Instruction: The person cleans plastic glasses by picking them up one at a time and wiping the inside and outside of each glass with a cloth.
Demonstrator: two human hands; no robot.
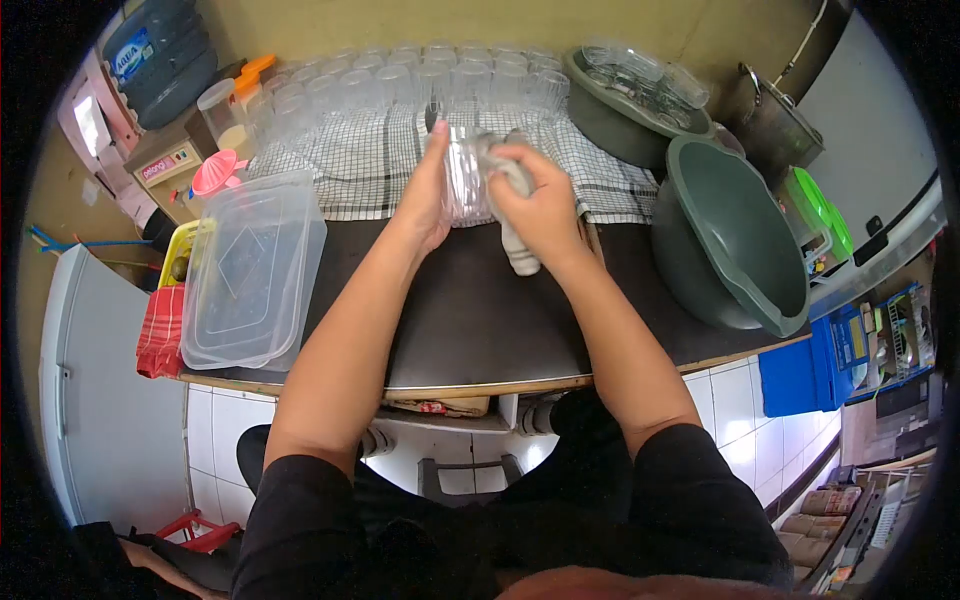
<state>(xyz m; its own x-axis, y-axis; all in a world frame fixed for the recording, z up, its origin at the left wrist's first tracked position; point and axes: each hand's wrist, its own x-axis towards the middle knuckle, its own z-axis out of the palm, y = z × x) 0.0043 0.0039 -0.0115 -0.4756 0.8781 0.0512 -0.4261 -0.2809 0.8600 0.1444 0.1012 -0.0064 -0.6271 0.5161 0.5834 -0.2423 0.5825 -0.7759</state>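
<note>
A clear glass is held up over the near edge of the checkered cloth. My left hand is wrapped round the glass's left side. In my right hand is a bunched whitish rag, pressed against the glass's right side, its lower end hanging down. Behind both hands, several clear glasses stand in rows on the checkered cloth.
On the left are a clear plastic box, a pink funnel and a red cloth. To the right stand a large green-grey basin, another basin holding glassware, and a metal pot.
</note>
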